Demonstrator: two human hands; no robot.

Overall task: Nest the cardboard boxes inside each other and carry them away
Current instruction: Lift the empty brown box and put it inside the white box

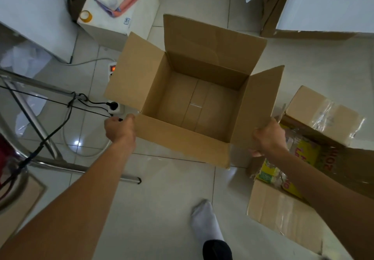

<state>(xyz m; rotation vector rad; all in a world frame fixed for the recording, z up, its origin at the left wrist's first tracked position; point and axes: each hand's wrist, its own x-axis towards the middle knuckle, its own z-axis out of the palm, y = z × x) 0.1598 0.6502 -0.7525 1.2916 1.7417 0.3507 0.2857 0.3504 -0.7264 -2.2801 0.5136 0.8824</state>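
Note:
A large empty cardboard box (199,106) with all four flaps open is in the middle of the head view, above the tiled floor. My left hand (119,128) grips its near left corner, beside the left flap. My right hand (268,136) grips the lower edge of its right flap. To the right, on the floor, lies a second, torn cardboard box (283,213) with tape on its flaps and colourful packages (305,152) inside; my right forearm crosses over it.
A power strip (113,69) with a lit switch and cables lies on the floor left of the box. A metal rack frame (40,126) stands at the left. A white box with cloths and a tape roll (86,16) is behind. My socked foot (206,221) is below.

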